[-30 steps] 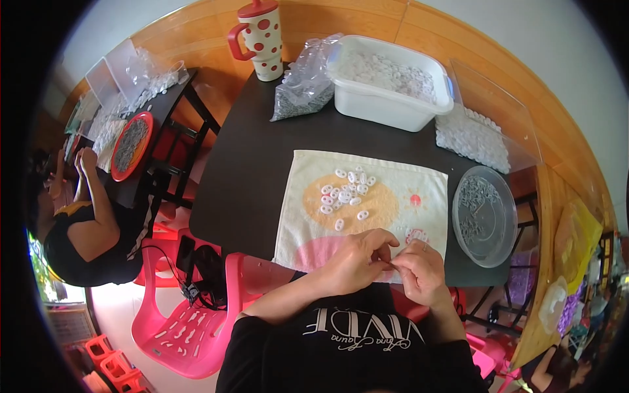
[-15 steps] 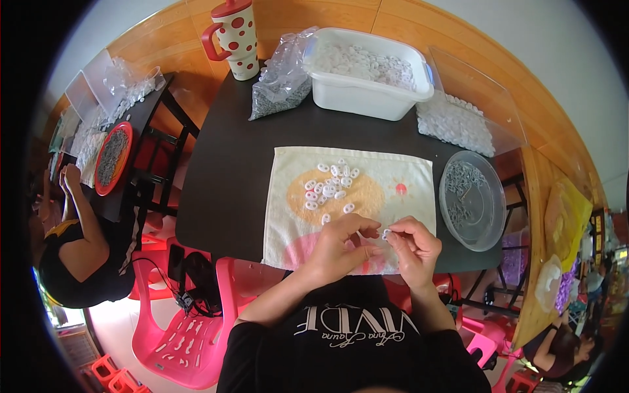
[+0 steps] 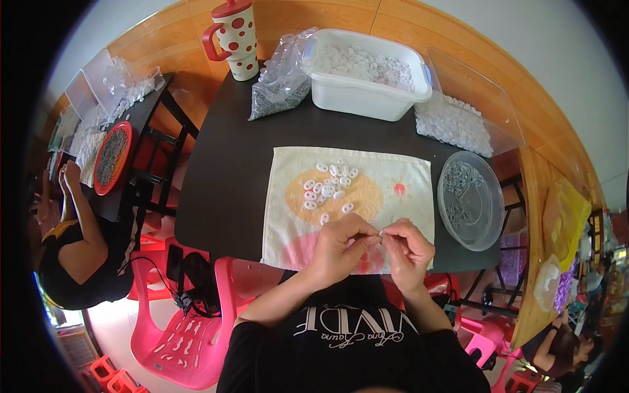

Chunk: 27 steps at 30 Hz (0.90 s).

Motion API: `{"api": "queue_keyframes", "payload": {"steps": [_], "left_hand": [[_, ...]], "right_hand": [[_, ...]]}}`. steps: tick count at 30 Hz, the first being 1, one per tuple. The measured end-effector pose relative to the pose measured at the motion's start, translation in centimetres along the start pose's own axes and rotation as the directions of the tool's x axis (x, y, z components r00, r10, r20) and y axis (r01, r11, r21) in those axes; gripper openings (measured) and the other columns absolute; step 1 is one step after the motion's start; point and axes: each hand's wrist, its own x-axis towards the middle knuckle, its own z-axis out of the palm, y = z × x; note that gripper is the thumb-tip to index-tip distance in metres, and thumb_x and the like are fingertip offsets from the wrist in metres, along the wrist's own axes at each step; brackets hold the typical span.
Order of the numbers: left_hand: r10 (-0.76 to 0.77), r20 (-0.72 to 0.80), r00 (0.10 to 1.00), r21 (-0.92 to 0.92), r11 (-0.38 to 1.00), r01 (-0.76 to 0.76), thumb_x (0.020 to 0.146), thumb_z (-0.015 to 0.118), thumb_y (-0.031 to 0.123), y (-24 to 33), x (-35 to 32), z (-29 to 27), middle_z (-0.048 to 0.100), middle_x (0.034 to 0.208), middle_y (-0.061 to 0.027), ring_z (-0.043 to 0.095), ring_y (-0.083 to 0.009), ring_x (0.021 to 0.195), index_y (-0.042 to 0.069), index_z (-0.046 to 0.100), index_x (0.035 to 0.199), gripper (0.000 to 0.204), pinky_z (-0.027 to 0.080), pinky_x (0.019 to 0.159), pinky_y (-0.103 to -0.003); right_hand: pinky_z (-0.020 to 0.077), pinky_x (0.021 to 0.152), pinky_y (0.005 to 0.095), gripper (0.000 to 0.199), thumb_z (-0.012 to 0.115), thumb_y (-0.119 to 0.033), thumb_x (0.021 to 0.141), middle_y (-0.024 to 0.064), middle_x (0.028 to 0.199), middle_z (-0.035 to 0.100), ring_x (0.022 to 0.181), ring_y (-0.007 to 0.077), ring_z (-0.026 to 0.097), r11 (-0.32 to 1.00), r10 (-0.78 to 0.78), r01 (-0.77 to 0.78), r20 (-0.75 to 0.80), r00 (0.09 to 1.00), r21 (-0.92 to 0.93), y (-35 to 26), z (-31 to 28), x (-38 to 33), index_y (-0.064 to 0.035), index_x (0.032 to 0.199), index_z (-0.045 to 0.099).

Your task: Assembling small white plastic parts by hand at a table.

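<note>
The hands meet over the near edge of a patterned towel (image 3: pixel 411 162). The right hand (image 3: pixel 407 250) pinches a small pale piece (image 3: pixel 381 234) between thumb and forefinger; the left hand (image 3: pixel 342 243) has its thumb and forefinger drawn close beside it, though whether they grip anything cannot be told. Beyond them, white two-holed pieces (image 3: pixel 328 190) lie loosely clustered on the towel, which is spread on a dark surface (image 3: pixel 221 180). To the right stands a round clear dish (image 3: pixel 485 215) containing small grey parts (image 3: pixel 460 175). Along the far side, left to right: a spotted tumbler (image 3: pixel 240 40), a clear bag (image 3: pixel 282 88) of grey material, and a white tub (image 3: pixel 360 99) of white pieces.
</note>
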Motion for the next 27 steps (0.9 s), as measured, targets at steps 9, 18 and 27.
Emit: {"api": "queue_keyframes", "payload": {"steps": [9,18,27], "left_hand": [[-0.154,-0.062,0.986,-0.124,0.982,0.146,0.085,0.071,-0.007,0.1,-0.5,0.6,0.065,0.085,-0.0001,0.054,-0.0040,0.070,0.001,0.070,0.094,0.012,0.042,0.060,-0.019],[0.102,-0.006,0.995,0.349,0.932,-0.094,0.079,0.074,-0.005,0.2,-1.7,-0.4,0.063,0.080,-0.0048,0.059,-0.0145,0.070,0.001,0.070,0.093,0.015,0.045,0.058,-0.029],[0.091,0.080,0.993,0.948,0.300,-0.104,0.079,0.068,0.003,0.4,2.2,-0.8,0.056,0.085,-0.0153,0.055,-0.0343,0.082,0.001,0.068,0.104,0.025,0.047,0.068,-0.042]], "right_hand": [[0.0413,0.066,0.0199,0.010,0.062,0.014,0.088,0.0068,0.085,0.062,0.074,0.0079,0.054,0.998,-0.050,0.049,-0.023,0.998,-0.030,-0.4,0.2,0.0,0.0069,0.094,0.064],[0.0424,0.065,0.0223,0.009,0.062,0.013,0.087,0.0088,0.085,0.063,0.072,0.0108,0.056,0.999,0.004,0.001,0.090,0.996,-0.048,0.3,-1.9,-1.3,0.0067,0.093,0.063],[0.0345,0.062,0.0209,0.010,0.061,0.012,0.087,0.0055,0.084,0.060,0.069,0.0063,0.045,0.997,0.057,-0.056,-0.021,0.998,0.050,0.8,-1.2,-0.5,0.0051,0.093,0.062]]}}
